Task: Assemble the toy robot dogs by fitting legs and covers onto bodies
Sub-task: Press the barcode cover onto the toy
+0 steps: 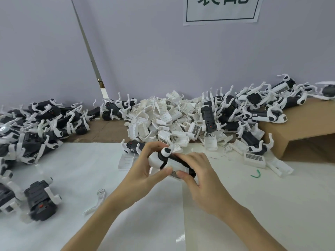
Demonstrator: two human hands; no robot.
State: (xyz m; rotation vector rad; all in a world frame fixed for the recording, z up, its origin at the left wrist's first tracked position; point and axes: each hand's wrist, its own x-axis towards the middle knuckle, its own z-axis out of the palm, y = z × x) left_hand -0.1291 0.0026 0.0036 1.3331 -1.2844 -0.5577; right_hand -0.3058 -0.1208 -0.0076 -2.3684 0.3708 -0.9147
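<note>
A toy dog body [172, 163] is held above the desk [253, 205]; it is gripped by the left hand [145, 171] and pinched by the right hand [197, 176]; a white cover [176, 164] is seemingly being pressed on; firm, even pressure is probably needed next.

You have bare white table [253, 205] near you on the right. On the near left, a loose white leg [96, 200] and a dark dog body [42, 201] lie in the way. Far across, the big pile of white covers [163, 116] blocks you, and the cardboard box [304, 131] fills the far right.
</note>
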